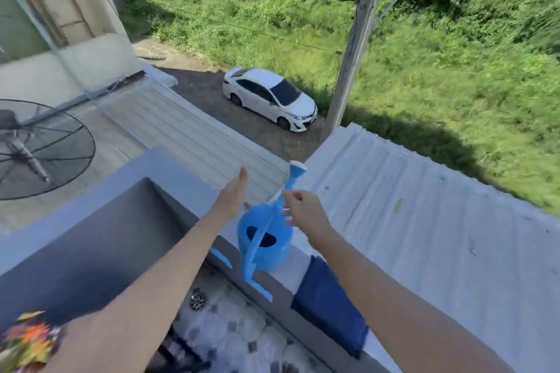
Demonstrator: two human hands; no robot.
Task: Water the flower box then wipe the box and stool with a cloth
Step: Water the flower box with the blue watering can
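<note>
A light blue plastic watering can [266, 251] stands on top of the balcony wall [169, 166], its spout pointing up and away from me. My right hand [306, 212] is at the base of the spout, fingers curled around it. My left hand [233, 194] hovers open just to the left of the can, palm facing it, not touching. A dark blue cloth [327, 303] hangs folded over the wall right of the can. Orange and yellow flowers [27, 339] show blurred at the bottom left corner. No stool is in view.
Beyond the wall lie corrugated roofs [424, 236] and a drop to a driveway with a white car [269, 98]. A satellite dish [36, 148] sits at the left. A floor drain [198, 300] is in the tiled balcony floor below the can.
</note>
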